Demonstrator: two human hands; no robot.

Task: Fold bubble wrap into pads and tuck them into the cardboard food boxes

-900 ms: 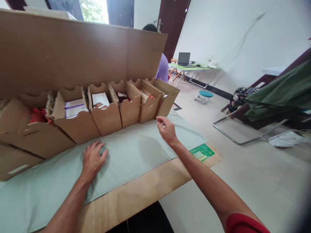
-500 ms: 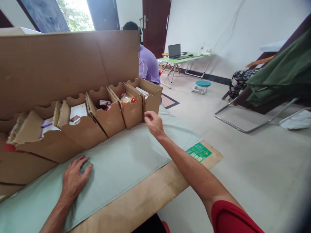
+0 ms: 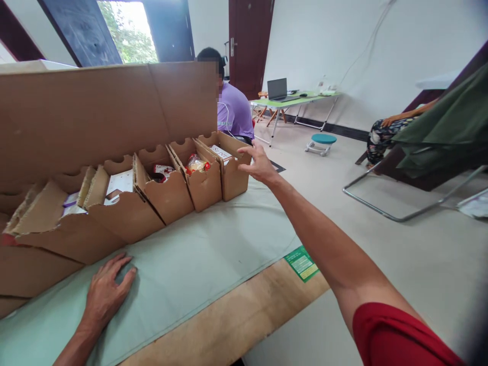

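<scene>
1. Left hand (image 3: 109,290) lies palm down, fingers loosely spread and slightly bent, holding nothing, on a pale green cloth (image 3: 190,269) just in front of a row of cardboard boxes.
2. The row slants along the cloth before a tall cardboard panel (image 3: 95,112); the end box (image 3: 234,178), rightmost, contains a white pack (image 3: 221,151).
3. Right arm outstretched, the right hand (image 3: 259,162) hangs by the end box's right side, thumb and fingers parted, empty; whether it touches cannot be told.
4. Below, bare wood edges the desk (image 3: 274,300), a green label (image 3: 303,264) near its right corner.
5. Behind, left to right: a person in purple (image 3: 236,109), a laptop (image 3: 277,89), a blue-topped stool (image 3: 323,138) and a seated person in floral trousers (image 3: 381,140).
</scene>
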